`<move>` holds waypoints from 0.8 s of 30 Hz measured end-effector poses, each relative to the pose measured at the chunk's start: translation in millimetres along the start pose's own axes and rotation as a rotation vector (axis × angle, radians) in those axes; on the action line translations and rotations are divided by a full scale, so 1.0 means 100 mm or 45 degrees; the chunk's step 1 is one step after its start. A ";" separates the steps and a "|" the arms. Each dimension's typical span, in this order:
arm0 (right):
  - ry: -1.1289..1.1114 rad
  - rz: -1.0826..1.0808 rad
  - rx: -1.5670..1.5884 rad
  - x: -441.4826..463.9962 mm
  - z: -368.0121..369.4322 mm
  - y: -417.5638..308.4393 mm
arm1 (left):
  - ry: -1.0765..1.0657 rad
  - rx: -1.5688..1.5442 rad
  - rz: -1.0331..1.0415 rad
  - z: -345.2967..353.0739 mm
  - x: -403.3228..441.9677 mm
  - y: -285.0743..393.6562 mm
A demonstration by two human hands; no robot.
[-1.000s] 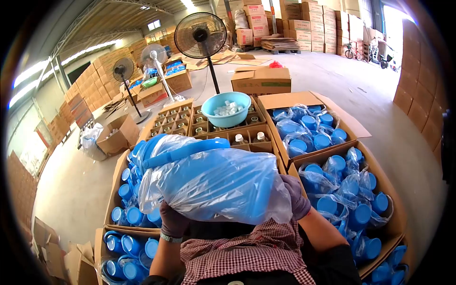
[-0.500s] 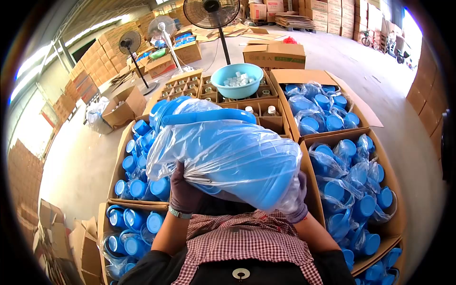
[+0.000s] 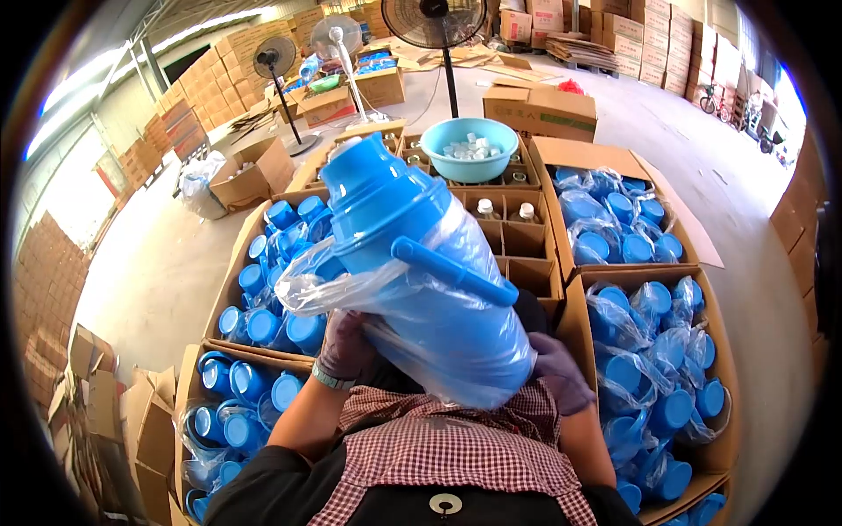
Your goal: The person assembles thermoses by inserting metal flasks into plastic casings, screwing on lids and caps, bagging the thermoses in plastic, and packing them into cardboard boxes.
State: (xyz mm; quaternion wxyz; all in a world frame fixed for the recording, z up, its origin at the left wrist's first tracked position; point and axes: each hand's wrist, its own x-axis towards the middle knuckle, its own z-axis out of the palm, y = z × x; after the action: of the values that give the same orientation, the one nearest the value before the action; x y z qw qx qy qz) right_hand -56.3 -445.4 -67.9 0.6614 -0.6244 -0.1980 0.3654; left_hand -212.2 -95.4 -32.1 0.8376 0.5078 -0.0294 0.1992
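Note:
A large blue plastic jug-like container with a handle leans up and to the left in front of my apron, its lower part in a clear plastic bag. My left hand, in a dark glove, is closed on the bag at the container's left side. Beside the lower right end, my right hand, also gloved, touches the bagged base; its fingers are partly hidden and blurred. The stepped blue top sticks out of the bag, whose loose edge bunches at the left.
Cartons of bagged blue containers stand at left and right. Ahead, a divided carton holds bottles, and a light-blue basin holds small whitish pieces. Fans stand behind.
The container has swung from lying nearly level to tilting upward, and its top is now out of the bag. My right hand has shifted slightly right at its base. The view has turned left.

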 end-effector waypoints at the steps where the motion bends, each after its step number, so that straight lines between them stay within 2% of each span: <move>1: 0.312 -0.208 -0.139 -0.05 -0.03 -0.10 | -0.052 0.110 0.034 0.05 -0.01 0.09; 3: 0.944 -0.604 -0.415 -0.18 -0.06 -0.18 | -0.094 0.011 -0.003 -0.13 -0.05 0.05; 4: 0.703 -0.747 -0.645 -0.06 0.00 -0.04 | -0.122 -0.047 -0.030 -0.25 -0.06 -0.04; 5: 0.448 -0.910 -0.827 0.06 0.06 0.10 | -0.194 0.087 0.035 -0.35 -0.06 -0.14; 6: 0.369 -0.947 -0.472 0.22 0.28 0.42 | -0.233 0.232 0.031 -0.44 -0.05 -0.22; 7: 0.308 -0.733 -0.143 0.19 0.43 0.48 | -0.243 0.498 -0.041 -0.53 -0.02 -0.23; 8: 0.240 -0.511 0.440 0.50 0.33 1.07 | -0.262 0.865 -0.148 -0.59 0.01 -0.18; 9: 0.261 -0.695 0.403 0.37 0.37 0.83 | -0.308 1.144 -0.237 -0.58 0.07 -0.10; 10: 0.336 -0.797 0.334 0.26 0.30 0.54 | -0.371 1.169 -0.240 -0.45 0.14 0.03; 11: 0.419 -0.896 0.262 0.15 0.24 0.25 | -0.438 1.018 -0.220 -0.22 0.23 0.18; 13: 0.410 -0.937 0.228 -0.31 0.15 -0.31 | -0.582 0.706 -0.244 0.10 0.36 0.29; 15: 0.311 -1.103 -0.026 -0.74 0.04 -0.77 | -0.744 0.386 -0.305 0.49 0.60 0.31; 16: 0.363 -1.169 -0.344 -0.94 -0.06 -0.80 | -0.904 0.637 -0.201 0.75 0.75 0.38; 18: 0.580 -0.946 -0.652 -1.45 0.10 -1.00 | -1.305 1.498 0.388 1.41 1.01 0.45; 19: 0.674 -0.903 -0.708 -1.47 0.12 -0.84 | -1.447 1.725 0.666 1.74 1.07 0.42; 20: 0.760 -0.863 -0.765 -1.49 0.09 -0.60 | -1.515 1.863 0.758 2.05 1.04 0.33; 22: 0.829 -0.712 -0.721 -1.67 0.06 -0.16 | -1.672 1.927 1.102 2.51 1.06 0.12; 23: 0.963 -0.729 -0.800 -1.89 0.08 -0.14 | -1.767 1.794 1.248 2.87 1.07 0.08; 24: 1.251 -0.763 -0.949 -2.27 0.02 -0.13 | -1.838 1.636 1.388 3.26 1.00 -0.06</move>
State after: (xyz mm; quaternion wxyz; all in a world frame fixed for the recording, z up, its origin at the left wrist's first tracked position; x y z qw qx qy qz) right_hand -203.1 -609.0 -11.3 0.4879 -0.8219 -0.1519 -0.2516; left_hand -67.8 -348.6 145.7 0.0049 0.7634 -0.6213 0.1766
